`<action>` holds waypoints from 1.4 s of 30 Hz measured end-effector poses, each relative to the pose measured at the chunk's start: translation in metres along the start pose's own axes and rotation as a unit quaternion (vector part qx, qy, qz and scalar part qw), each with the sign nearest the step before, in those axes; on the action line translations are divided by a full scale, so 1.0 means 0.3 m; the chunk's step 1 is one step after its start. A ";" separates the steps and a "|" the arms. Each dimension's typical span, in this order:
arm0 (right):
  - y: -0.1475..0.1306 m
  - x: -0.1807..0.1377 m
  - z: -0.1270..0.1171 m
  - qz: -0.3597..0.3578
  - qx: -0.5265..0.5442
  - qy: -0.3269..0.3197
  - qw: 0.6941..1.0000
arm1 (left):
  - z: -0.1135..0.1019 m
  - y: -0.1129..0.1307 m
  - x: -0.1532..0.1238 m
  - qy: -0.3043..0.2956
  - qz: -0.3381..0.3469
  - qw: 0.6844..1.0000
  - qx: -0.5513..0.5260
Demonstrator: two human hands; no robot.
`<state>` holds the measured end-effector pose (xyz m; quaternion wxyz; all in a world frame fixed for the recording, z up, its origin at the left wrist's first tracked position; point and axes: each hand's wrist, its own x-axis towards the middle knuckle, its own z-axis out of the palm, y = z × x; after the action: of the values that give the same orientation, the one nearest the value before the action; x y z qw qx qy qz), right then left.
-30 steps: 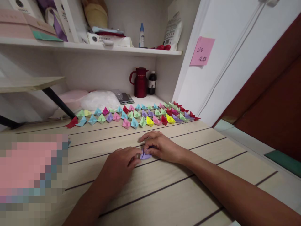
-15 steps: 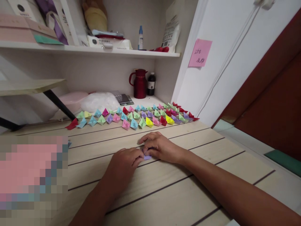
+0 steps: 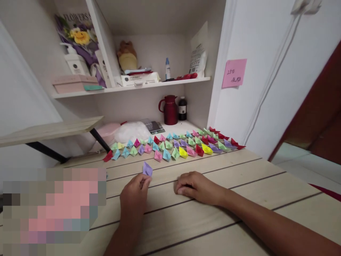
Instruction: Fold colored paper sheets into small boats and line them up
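Observation:
A small purple folded paper boat (image 3: 147,169) is pinched at its lower corner between the thumb and fingers of my left hand (image 3: 134,195), just above the table. To the right, my right hand (image 3: 200,187) rests on the wooden tabletop (image 3: 213,227), its fingers curled in loosely and no paper showing in them. Beyond both hands stand several rows of folded paper boats in many colours, among them a yellow boat (image 3: 183,152), a blue boat (image 3: 166,155) and a pink boat (image 3: 158,155) in the front row.
Behind the boats are a red jug (image 3: 170,111), a dark bottle (image 3: 182,108) and a white plastic bag (image 3: 131,131). A small raised shelf (image 3: 53,128) with black legs stands at the left, near a blurred-out pink patch (image 3: 71,199). The cabinet shelf (image 3: 160,84) overhangs the back.
My hands have come apart. The purple boat, between both hands before, is now lifted leftward in my left hand alone. The camera view has tilted up and shifted left.

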<state>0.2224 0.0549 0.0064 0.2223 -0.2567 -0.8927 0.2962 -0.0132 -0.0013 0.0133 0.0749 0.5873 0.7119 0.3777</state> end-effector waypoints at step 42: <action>0.023 0.023 0.007 0.012 0.059 0.024 0.998 | 0.149 -0.062 0.253 -0.018 0.008 1.000 0.005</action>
<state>0.2181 0.0629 0.0023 0.2546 -0.2611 -0.8647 0.3453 -0.0258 0.0863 -0.0042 0.0814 0.5999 0.7078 0.3640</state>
